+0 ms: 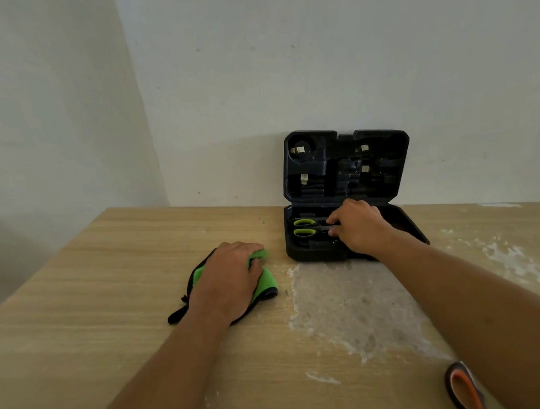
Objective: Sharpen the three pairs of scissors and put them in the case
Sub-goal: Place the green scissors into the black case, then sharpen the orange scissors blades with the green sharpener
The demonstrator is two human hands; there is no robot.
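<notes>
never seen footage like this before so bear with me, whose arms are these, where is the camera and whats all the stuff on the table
There is no machine here: the arms belong to a person wearing a wide-angle camera on the head, so you look forward and down at their own hands. This is the only picture.

The left hand rests on a green and black cloth, fingers curled over it, on the wooden table. The right hand reaches into the bottom half of an open black case that leans against the wall. Its fingers are at the scissors with green handles lying inside; whether it grips them is unclear. An orange and black object sits at the near edge, cut off by the frame.
</notes>
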